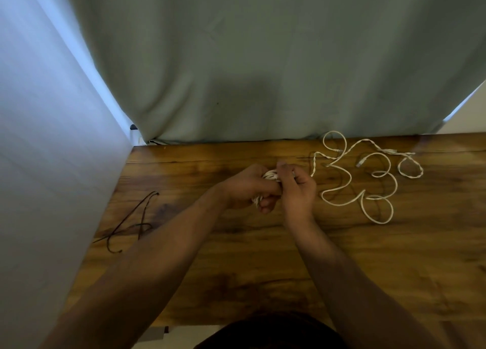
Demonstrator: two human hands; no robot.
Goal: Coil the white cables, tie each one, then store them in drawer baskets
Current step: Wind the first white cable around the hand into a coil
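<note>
1. State: the left hand (pixel 243 188) has its fingers curled round a small coil of white cable (pixel 268 175), held just above the wooden table (pixel 236 269) near its far edge. The right hand (pixel 299 190) presses against it from 3 o'clock, fingers bent and thumb up, pinching the top of the coil. Most of the coil is hidden inside the two grips.
2. Loose white cables (pixel 378 175) lie tangled on the table at 3 o'clock from the hands. One twisted strand runs from the tangle to behind the right hand. I cannot tell whether it is this coil's tail.
3. Thin dark cords (pixel 131 215), probably the ties, lie at 8 o'clock from the hands, well apart from them. No drawer basket is in view.
4. Risk A: letting go with one hand to fetch a tie. The turns look springy, so a slack grip would let the coil spill open.
5. Risk B: if that strand is the tail, pulling it could drag the overlapping tangle along and snag it, or knot two cables together.
6. Risk C: a connector end in the tangle could catch in a loop, and a hard tug would kink the cable.
7. Risk D: a loose tie would let the bundle unwind once it is stored.
</note>
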